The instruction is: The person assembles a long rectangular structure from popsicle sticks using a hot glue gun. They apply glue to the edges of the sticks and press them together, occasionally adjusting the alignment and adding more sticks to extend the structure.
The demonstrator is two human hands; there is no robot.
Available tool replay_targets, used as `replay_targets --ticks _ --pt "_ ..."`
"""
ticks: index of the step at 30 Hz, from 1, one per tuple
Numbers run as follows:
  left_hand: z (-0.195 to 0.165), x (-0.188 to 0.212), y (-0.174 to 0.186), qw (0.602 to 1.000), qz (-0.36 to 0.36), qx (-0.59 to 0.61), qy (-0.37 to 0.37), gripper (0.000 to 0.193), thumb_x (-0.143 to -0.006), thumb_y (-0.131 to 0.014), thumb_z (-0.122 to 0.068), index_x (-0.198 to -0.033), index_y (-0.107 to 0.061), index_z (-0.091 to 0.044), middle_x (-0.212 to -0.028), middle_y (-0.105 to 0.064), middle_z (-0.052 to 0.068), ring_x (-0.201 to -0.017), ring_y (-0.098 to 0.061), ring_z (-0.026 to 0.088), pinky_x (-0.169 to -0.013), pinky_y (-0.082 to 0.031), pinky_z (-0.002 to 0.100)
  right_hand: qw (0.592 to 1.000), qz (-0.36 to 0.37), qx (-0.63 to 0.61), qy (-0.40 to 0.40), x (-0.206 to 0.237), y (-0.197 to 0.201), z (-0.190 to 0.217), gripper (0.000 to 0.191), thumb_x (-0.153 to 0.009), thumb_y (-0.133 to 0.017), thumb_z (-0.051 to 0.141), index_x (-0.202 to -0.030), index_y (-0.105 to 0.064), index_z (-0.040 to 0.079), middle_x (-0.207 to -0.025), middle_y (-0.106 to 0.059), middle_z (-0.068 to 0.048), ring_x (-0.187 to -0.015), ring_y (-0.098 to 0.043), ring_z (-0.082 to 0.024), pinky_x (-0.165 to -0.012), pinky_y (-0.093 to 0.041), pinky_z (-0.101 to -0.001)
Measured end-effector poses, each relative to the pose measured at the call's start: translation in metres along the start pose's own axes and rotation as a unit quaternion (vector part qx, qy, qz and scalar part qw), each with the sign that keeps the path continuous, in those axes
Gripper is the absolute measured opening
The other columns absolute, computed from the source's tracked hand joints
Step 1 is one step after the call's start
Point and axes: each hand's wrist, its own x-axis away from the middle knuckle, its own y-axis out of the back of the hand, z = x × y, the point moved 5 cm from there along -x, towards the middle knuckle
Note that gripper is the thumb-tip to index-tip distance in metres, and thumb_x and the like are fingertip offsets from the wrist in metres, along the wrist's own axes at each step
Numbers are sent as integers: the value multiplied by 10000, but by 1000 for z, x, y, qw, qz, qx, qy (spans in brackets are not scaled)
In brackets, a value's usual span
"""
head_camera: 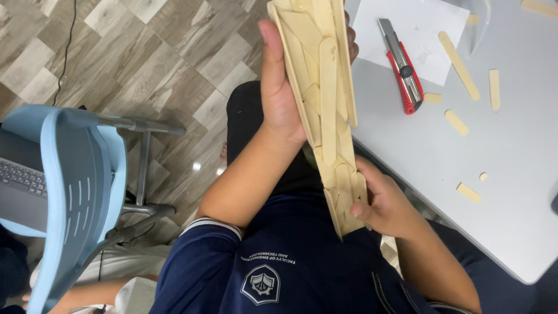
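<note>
A long, narrow model (325, 110) built from glued pale wooden craft sticks stands on end over my lap. My left hand (279, 87) grips its upper part from the left, thumb along the edge. My right hand (378, 203) holds its lower end, fingers pinching the bottom sticks. The model's top runs out of the frame.
A grey table (523, 192) at right carries a red and grey utility knife (401, 64), a white paper sheet (430, 23) and several loose craft stick pieces (459, 58). A light blue chair (75, 192) with a laptop (20, 180) stands at left on the wood-pattern floor.
</note>
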Motion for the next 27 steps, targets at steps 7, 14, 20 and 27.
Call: replay_targets --ticks 7,14,20,27 --pt "2 33 8 988 -49 -148 -2 733 -1118 -439 -645 -1466 -425 0 -1315 -583 124 -1216 -598 184 -1031 -528 322 944 -179 275 23 17 -21 14 1259 -648 -892 418 -1578 -192 -60 -1321 -589 -198 -1228 -601 -289 -1044 -463 -404" --pt "-17 48 -48 944 77 -313 -62 752 -1072 -526 -626 -1564 -337 -90 -1472 -490 30 -1361 -476 125 -1181 -384 298 968 -213 121 60 31 -6 16 1000 -797 -853 181 -1575 -266 -43 -1232 -620 -165 -1105 -645 -276 -965 -531 -400" --pt "-5 58 -64 911 106 -398 27 602 -1166 -563 -441 -1581 -389 -40 -1477 -524 78 -1281 -534 170 -1134 -427 317 936 17 -297 187 38 3 17 838 -812 -842 250 -1514 -468 -13 -1101 -617 -184 -874 -657 -277 -753 -523 -393" --pt "40 64 -66 918 116 -364 102 358 -1148 -571 -162 -1452 -544 25 -1356 -589 114 -1302 -577 202 -1193 -461 355 856 118 -447 230 36 6 11 808 -826 -789 294 -1495 -483 -40 -1080 -601 -204 -773 -630 -278 -683 -499 -399"
